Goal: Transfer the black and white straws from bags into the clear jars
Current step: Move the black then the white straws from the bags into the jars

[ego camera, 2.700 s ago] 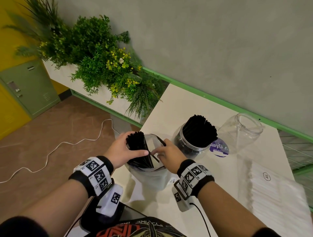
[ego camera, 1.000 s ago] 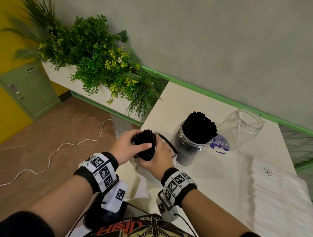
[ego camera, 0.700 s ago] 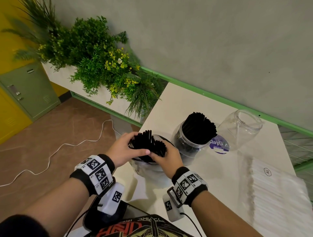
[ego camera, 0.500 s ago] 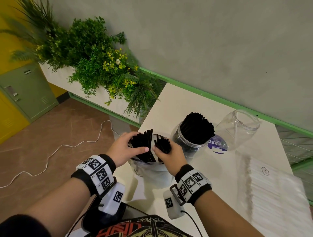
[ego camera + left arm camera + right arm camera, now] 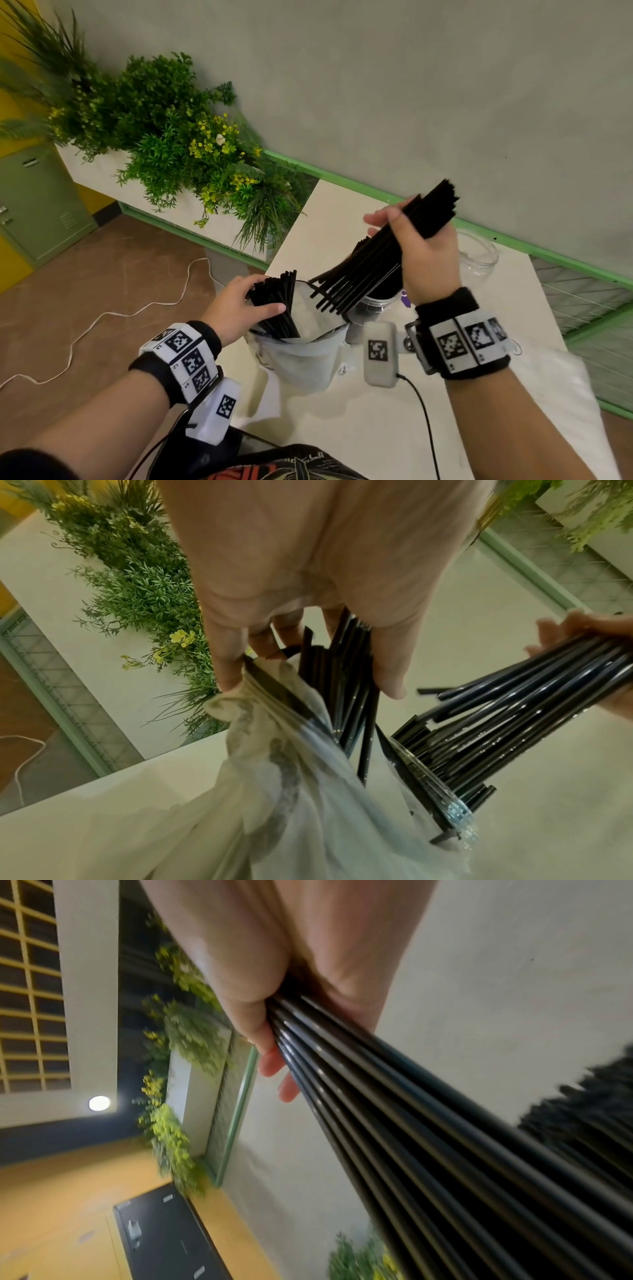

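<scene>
My right hand [image 5: 423, 255] grips a thick bundle of black straws [image 5: 373, 263], lifted and tilted, its lower ends just above the open plastic bag [image 5: 305, 359]. The right wrist view shows the right hand [image 5: 274, 993] wrapped round that bundle [image 5: 411, 1123]. My left hand [image 5: 239, 308] holds the remaining black straws [image 5: 277, 308] upright in the bag; in the left wrist view its fingers [image 5: 226, 669] also pinch the bag's rim [image 5: 274, 704]. A jar of black straws [image 5: 380, 301] stands behind, mostly hidden. An empty clear jar [image 5: 479, 253] lies at the back right.
A bag of white straws [image 5: 568, 394] lies at the table's right side. A planter with green plants [image 5: 164, 137] borders the table's left end. A white cable [image 5: 102, 318] runs over the floor. The grey wall with a green rail [image 5: 342, 178] is close behind.
My right hand has pulled a bundle of black straws up out of the bag and raised it to the right. The left hand stays on the remaining straws.
</scene>
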A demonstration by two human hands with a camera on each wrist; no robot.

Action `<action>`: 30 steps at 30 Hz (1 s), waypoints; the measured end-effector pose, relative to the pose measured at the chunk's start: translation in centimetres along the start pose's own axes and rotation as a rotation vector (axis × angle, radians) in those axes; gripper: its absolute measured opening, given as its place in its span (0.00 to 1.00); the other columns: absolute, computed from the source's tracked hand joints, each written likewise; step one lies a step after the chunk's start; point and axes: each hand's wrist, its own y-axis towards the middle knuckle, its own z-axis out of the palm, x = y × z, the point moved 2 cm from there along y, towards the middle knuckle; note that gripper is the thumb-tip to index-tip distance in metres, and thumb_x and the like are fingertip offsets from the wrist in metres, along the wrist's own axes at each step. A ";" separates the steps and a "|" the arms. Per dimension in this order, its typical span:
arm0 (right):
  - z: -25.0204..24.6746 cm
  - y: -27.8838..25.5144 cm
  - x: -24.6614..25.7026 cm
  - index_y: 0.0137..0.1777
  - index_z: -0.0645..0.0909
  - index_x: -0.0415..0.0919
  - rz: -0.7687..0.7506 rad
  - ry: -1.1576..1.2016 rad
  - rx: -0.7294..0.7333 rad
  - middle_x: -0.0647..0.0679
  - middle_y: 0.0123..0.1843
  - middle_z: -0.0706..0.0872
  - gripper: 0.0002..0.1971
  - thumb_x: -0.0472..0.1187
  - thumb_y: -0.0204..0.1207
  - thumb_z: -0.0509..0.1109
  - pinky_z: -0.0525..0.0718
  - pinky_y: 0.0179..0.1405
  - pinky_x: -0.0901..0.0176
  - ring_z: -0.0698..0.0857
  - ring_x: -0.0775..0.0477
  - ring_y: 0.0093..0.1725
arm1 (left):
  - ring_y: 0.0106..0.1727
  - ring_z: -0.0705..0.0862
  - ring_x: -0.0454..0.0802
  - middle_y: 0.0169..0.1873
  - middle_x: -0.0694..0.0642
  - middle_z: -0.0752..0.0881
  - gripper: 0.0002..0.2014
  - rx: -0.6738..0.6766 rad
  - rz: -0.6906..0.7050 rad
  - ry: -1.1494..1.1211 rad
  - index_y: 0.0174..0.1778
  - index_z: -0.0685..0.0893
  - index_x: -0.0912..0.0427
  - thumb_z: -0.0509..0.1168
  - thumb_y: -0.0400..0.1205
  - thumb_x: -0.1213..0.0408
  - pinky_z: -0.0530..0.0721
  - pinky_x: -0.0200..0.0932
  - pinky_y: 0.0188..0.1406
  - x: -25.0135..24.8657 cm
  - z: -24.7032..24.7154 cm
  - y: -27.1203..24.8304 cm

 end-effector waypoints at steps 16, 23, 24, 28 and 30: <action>-4.1 2.4 -1.8 0.52 0.74 0.35 -0.022 0.049 -0.324 0.46 0.42 0.87 0.05 0.30 0.79 0.67 0.84 0.57 0.31 0.90 0.40 0.49 | 0.56 0.79 0.50 0.52 0.52 0.79 0.24 0.003 0.004 0.029 0.62 0.80 0.50 0.77 0.71 0.53 0.75 0.44 0.54 -0.4 0.0 0.6; -1.9 0.7 -4.8 0.49 0.77 0.35 0.051 -0.014 -0.294 0.47 0.43 0.86 0.05 0.28 0.77 0.68 0.83 0.63 0.40 0.89 0.42 0.51 | 0.56 0.79 0.50 0.51 0.50 0.79 0.22 0.004 -0.009 0.039 0.60 0.79 0.48 0.76 0.71 0.52 0.75 0.44 0.53 -0.4 -0.2 0.6; -1.8 0.6 -5.2 0.50 0.76 0.33 0.057 -0.017 -0.291 0.46 0.43 0.86 0.05 0.28 0.76 0.69 0.83 0.62 0.41 0.89 0.41 0.50 | 0.55 0.79 0.50 0.51 0.50 0.79 0.22 0.006 -0.007 0.044 0.59 0.79 0.47 0.76 0.71 0.52 0.75 0.44 0.53 -0.5 -0.2 0.5; -2.2 0.4 -4.3 0.47 0.76 0.42 0.026 0.019 -0.350 0.46 0.44 0.85 0.10 0.26 0.77 0.67 0.85 0.61 0.44 0.87 0.41 0.48 | 0.55 0.79 0.50 0.52 0.52 0.79 0.20 0.008 0.001 0.030 0.57 0.79 0.45 0.76 0.72 0.53 0.76 0.45 0.54 -0.8 -0.5 0.2; -2.6 0.6 -3.5 0.48 0.75 0.42 -0.017 0.033 -0.363 0.44 0.45 0.85 0.10 0.26 0.77 0.67 0.85 0.60 0.46 0.86 0.41 0.48 | 0.55 0.79 0.49 0.52 0.52 0.79 0.19 0.008 -0.003 0.023 0.56 0.79 0.44 0.76 0.72 0.54 0.75 0.44 0.53 -0.8 -0.6 0.1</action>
